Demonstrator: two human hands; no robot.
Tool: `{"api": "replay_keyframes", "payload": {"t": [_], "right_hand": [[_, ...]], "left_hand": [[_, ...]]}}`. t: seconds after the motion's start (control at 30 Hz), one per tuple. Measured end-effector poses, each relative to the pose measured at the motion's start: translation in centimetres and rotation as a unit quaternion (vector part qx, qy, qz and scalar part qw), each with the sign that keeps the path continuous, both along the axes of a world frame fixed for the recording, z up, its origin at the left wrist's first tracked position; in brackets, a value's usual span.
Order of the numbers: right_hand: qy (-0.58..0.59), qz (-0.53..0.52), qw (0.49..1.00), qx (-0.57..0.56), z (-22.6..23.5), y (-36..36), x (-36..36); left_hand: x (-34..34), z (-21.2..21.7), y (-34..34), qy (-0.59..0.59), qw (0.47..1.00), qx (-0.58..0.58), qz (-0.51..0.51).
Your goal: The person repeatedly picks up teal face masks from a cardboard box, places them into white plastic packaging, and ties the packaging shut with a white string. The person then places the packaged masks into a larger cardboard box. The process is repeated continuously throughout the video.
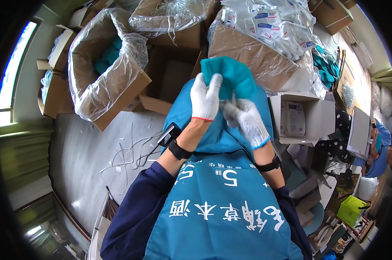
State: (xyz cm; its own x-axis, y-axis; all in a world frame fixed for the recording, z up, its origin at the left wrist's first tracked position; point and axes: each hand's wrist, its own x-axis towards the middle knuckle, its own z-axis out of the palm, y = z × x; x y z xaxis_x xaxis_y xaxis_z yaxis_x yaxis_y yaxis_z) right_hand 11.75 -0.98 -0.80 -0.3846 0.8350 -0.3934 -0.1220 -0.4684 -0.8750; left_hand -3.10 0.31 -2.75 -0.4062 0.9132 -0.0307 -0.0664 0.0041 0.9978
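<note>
In front of my lap, my left hand (pixel 205 97), in a white knit glove with a red cuff, grips a piece of teal cloth (pixel 233 71) by its left side. The cloth is curved and stands up over my fingers; its exact kind is unclear. Close below its lower edge is my right hand (pixel 247 119), gloved in white with a blue cuff and slightly blurred. Its fingers are closed around something small and pale that I cannot make out. A blue-green apron (pixel 222 190) with white print covers my body and lap beneath both hands.
Ahead on the left stands a plastic-lined carton (pixel 109 95) with teal cloth inside. An open carton (pixel 168 78) is beside it. Clear packets (pixel 269 26) fill a large carton at the far right. A white box (pixel 302 119) holds a packet. Another person (pixel 380 145) sits at right.
</note>
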Motion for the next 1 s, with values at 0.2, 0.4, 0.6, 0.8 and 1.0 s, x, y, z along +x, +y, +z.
{"api": "replay_keyframes", "payload": {"t": [0.2, 0.4, 0.6, 0.8, 1.0], "right_hand": [[0.584, 0.012, 0.764, -0.273, -1.8, 0.4, 0.7], [0.371, -0.280, 0.863, -0.198, -8.0, 8.0, -0.7], [-0.263, -0.274, 0.876, 0.298, -14.9, 10.1, -5.8], [-0.347, -0.195, 0.859, 0.323, -9.6, 10.1, -12.0], [-0.292, -0.148, 0.887, 0.324, -10.0, 15.3, -0.2]], "left_hand": [[0.8, -1.9, 1.0, -0.192, 0.974, -0.104, 0.058], [5.8, -8.5, -0.3, -0.022, 0.999, 0.020, 0.012], [3.1, -6.0, -4.1, -0.068, 0.981, -0.179, 0.016], [-1.6, -1.6, -8.6, -0.097, 0.980, -0.169, 0.049], [-5.3, 4.0, -11.2, -0.257, 0.942, -0.206, -0.061]]}}
